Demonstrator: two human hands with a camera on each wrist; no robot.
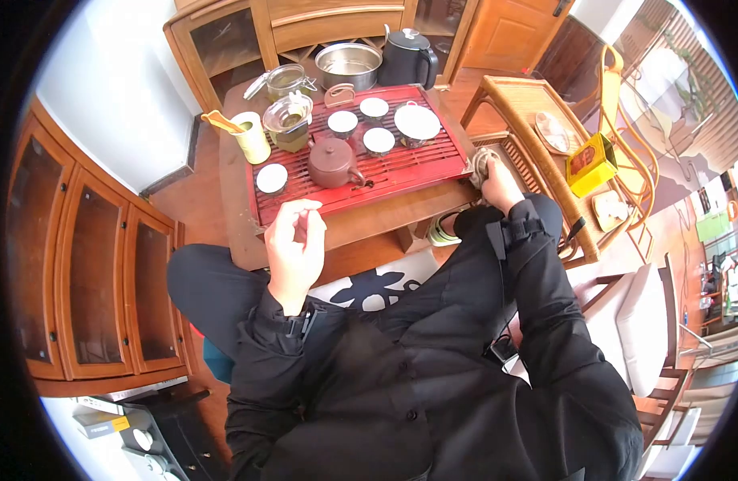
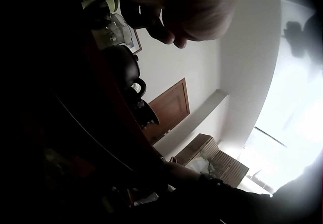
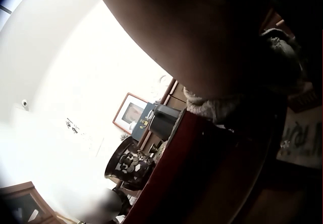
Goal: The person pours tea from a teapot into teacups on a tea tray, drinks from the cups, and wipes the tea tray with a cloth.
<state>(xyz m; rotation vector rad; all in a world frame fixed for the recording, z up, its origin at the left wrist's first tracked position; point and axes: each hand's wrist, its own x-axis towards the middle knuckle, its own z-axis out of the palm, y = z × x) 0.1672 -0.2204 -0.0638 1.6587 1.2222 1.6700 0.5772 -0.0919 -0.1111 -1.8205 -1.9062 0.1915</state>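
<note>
My right hand (image 1: 500,184) grips a crumpled greyish-beige cloth (image 1: 482,165) at the right end of the red tea tray (image 1: 441,166). In the right wrist view the cloth (image 3: 212,108) bunches under the hand, beside the tray's edge. My left hand (image 1: 295,252) hovers before the tray's front left, fingers loosely bent and holding nothing. Nearest to it are a brown clay teapot (image 1: 332,163) and a white-lined cup (image 1: 272,179). Several more cups (image 1: 379,142) stand on the tray's slats, with a larger white bowl (image 1: 417,122) at the right.
Behind the tray stand a black kettle (image 1: 407,60), a steel pot (image 1: 349,66) and a glass jar (image 1: 287,82). A glass pitcher (image 1: 290,136) and a tool holder (image 1: 252,139) are at its left. On the right, a rattan cart (image 1: 537,148) bears a yellow tin (image 1: 591,164).
</note>
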